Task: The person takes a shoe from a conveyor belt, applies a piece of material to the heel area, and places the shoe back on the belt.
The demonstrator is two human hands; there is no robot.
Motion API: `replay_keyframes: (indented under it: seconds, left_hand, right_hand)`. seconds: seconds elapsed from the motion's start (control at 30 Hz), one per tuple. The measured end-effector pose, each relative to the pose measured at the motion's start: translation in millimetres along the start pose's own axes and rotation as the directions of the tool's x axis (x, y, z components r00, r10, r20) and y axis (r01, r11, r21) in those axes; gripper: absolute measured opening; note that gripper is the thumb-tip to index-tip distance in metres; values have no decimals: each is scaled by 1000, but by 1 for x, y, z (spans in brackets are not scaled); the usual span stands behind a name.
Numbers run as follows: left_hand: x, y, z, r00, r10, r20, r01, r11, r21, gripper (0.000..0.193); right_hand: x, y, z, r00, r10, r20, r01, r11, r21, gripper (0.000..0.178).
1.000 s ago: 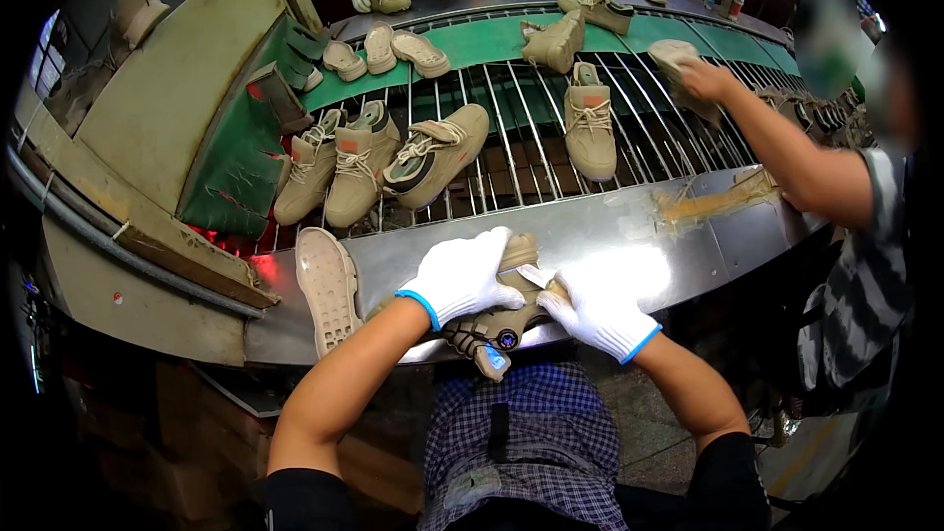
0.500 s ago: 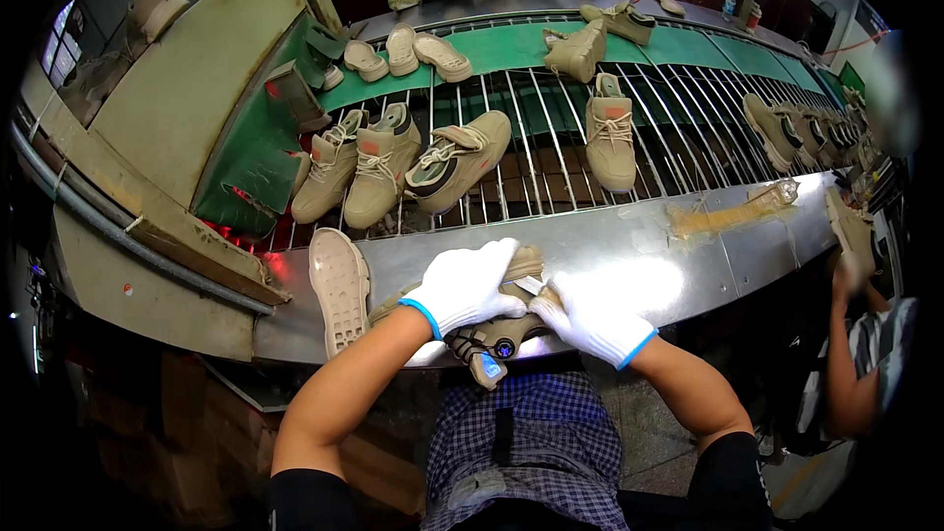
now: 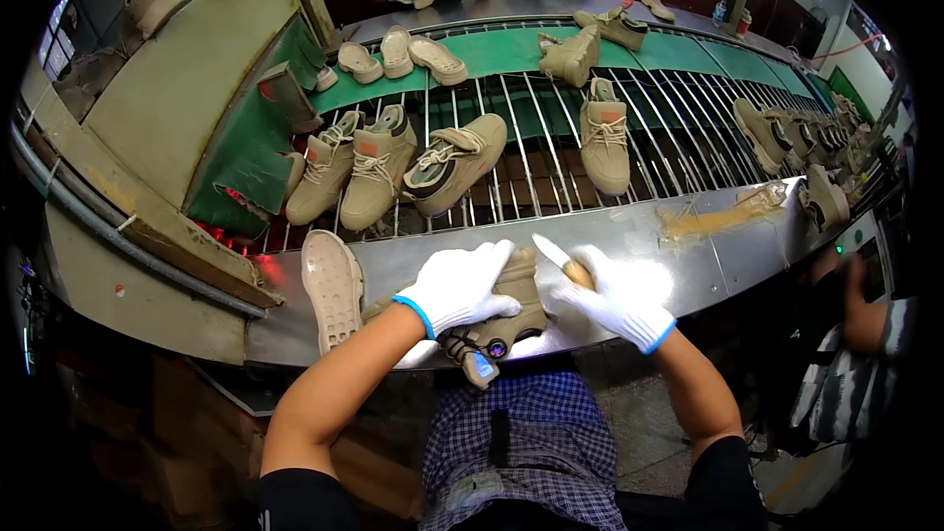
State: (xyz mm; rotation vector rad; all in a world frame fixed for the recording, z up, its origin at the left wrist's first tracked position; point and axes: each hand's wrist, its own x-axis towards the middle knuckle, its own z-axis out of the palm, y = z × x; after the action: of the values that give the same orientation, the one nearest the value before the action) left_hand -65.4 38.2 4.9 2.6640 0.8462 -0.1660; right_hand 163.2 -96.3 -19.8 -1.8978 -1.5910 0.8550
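Observation:
My left hand (image 3: 462, 287), in a white knitted glove with a blue cuff, grips a beige shoe (image 3: 519, 285) on the metal ledge. The palm covers part of the shoe; black cords and a small blue-lit item (image 3: 482, 366) hang at its near side. My right hand (image 3: 615, 300), gloved alike, is closed on a knife (image 3: 553, 252) with a pale blade and a wooden handle. It is just right of the shoe, apart from it, with the blade pointing up and left. A loose beige sole (image 3: 331, 280) lies left of my left hand.
Beyond the metal ledge (image 3: 615, 226), beige shoes (image 3: 379, 172) stand on a conveyor of metal rods (image 3: 536, 157). Several soles (image 3: 396, 51) rest on its green strip. Two gloved people work across it; another person (image 3: 855, 354) is at right. A green-flapped housing (image 3: 231, 152) stands left.
My right hand has drawn right, off the shoe, and the knife now shows clearly. The left hand stays on the shoe. Across the conveyor, one person has brought a sole and shoe together.

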Motion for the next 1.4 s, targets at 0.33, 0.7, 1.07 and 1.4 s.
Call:
replay_keyframes:
  seconds: [0.33,0.7,1.07,1.4]
  left_hand:
    - [-1,1,12,997,78,9,-78,997,3,77]
    - [-29,-16,1,984,-25,-179,26,1000,0,73]
    - [-100,-63,17,960,-200,-194,92,885,-456,41]
    - [-103,-62,30,954,-130,-271,13,919,-394,39]
  right_hand:
    - [55,19,52,991,-128,42,129,992,-14,73]
    - [37,-11,78,976,8,-216,51,963,264,82]
    - [-29,-17,52,959,-284,16,270,926,265,63]
    - [-11,-74,81,935,-232,269,229,972,43,51]
